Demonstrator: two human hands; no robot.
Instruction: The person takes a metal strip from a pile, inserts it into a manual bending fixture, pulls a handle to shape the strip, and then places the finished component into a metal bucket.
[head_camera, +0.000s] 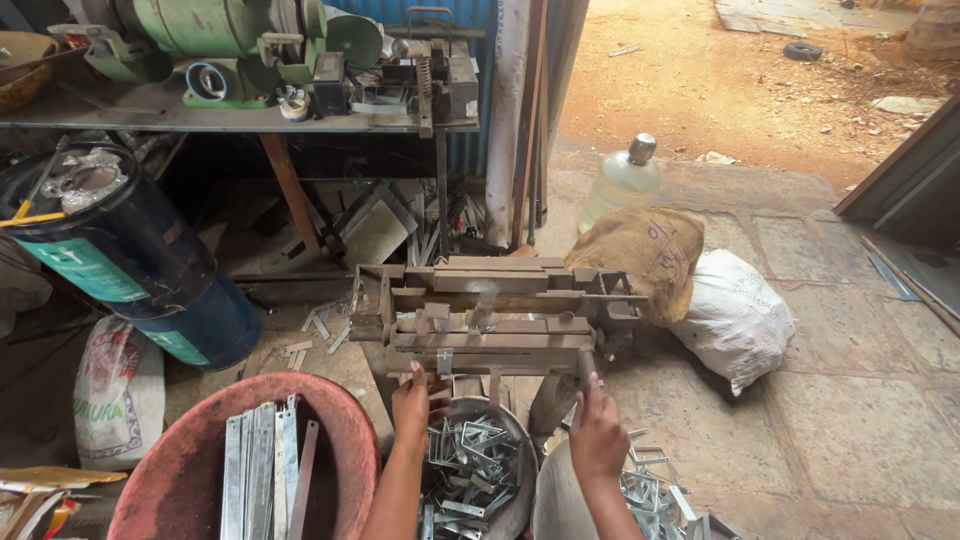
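Both hands were up at the front edge of the metal press (497, 318), a rusty bench jig of bars and plates standing low in the middle of the workshop floor. The left hand (416, 398) was at the near rail of the jig, fingers curled in narrow against it, though whether it pinched a piece there could not be told from this angle. The right hand (597, 432) reached up at the jig's right front corner, fingers drawn close together and touching the frame; what, if anything, sat between them was hidden. Directly under the press stood a round metal bowl (517, 497) heaped with small bent metal brackets (470, 462), and just to its right a second pile of brackets (650, 492) lay beside the right forearm. To the left sat a big red tub (180, 470) holding flat metal strips (262, 465) laid side by side. Behind it leaned a blue drum (150, 262), and off to the right a brown sack (648, 256) rested on a white sack (732, 318), with a plastic jug (622, 182) behind them.
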